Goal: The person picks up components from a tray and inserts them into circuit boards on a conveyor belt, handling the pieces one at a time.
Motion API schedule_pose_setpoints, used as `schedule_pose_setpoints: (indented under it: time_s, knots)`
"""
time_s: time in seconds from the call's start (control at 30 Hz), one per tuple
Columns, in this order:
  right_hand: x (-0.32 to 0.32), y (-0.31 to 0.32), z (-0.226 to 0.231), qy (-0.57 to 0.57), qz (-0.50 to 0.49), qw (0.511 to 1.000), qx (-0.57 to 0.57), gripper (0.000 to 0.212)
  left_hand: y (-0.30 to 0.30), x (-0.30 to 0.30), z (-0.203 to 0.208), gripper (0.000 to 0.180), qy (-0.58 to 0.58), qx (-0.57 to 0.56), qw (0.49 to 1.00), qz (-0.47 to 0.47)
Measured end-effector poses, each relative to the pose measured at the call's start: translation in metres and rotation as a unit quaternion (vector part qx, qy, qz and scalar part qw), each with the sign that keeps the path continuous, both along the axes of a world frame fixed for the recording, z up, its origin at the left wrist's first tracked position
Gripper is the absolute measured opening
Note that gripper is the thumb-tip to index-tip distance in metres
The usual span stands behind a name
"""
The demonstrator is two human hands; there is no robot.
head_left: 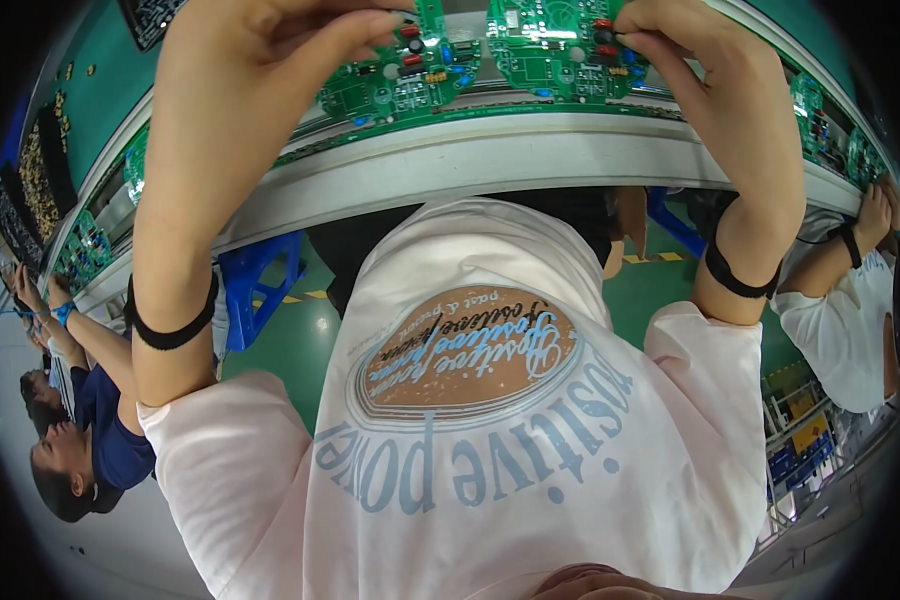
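Observation:
My left hand (240,70) reaches over a green circuit board (375,95) at the top of the view. Its thumb and fingertips come together near small red and black parts on the board; what is between them is too small to make out. At the upper right, my right hand (720,60) pinches with thumb and forefinger at a small black round component (605,37), which sits among red parts on a second green circuit board (530,70). Blue, red and black components stand on both boards.
The boards lie along a line with a pale metal rail (490,155) at its near edge. More populated boards (85,245) lie at far left and right (815,110). Loose parts fill a dark tray (40,165). Other people work on both sides. A blue stool (260,285) stands below.

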State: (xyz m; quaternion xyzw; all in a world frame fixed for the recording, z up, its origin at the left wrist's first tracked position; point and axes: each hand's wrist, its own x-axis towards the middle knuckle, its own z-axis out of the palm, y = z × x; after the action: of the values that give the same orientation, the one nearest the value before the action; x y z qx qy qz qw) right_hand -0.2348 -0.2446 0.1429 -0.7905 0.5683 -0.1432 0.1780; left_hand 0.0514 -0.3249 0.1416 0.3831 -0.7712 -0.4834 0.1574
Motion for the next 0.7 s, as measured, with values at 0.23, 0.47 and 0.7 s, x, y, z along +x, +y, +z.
schedule_pose_setpoints:
  time_s: [0.23,0.47,0.7]
  knots:
    - [0.008,0.004,0.006,0.003,-0.005,1.0,-0.01,0.011,-0.01,-0.023,0.006,0.006,-0.086,-0.168,0.976,-0.106]
    - [0.012,0.003,0.011,-0.02,-0.023,1.0,0.003,0.013,-0.021,-0.027,0.006,0.01,-0.028,-0.203,0.96,-0.192]
    - [0.015,0.003,0.013,-0.04,-0.06,0.997,0.02,0.014,-0.022,-0.026,0.012,0.009,-0.119,-0.165,0.962,-0.18]
